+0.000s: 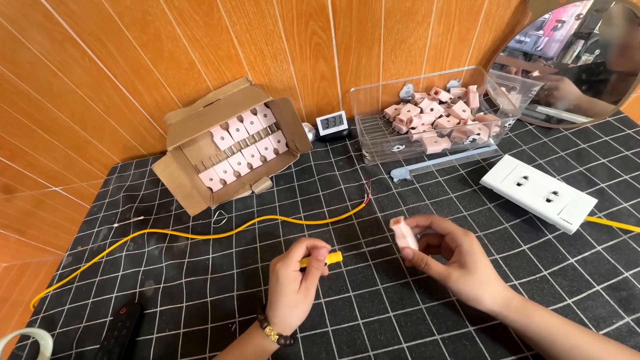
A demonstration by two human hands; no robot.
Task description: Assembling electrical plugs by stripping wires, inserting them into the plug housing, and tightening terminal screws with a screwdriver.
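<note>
Head view: left grip [298, 279] clenched around yellow screwdriver [328, 258], right grip [448, 257] pinching pink plug [403, 233], above gridded tabletop [373, 313].

A brown cardboard box [230, 150] lies tipped on its side at the back left of the tabletop [200, 293], against the wooden wall, flaps spread open, showing rows of pale pink plugs [243, 150] packed inside. Just right of it, by the wall, stands a small square digital clock [331, 123] with a white frame and a grey screen. Further right sits a clear plastic bin [427, 113] filled with loose pink plug shells [433, 117]
</note>
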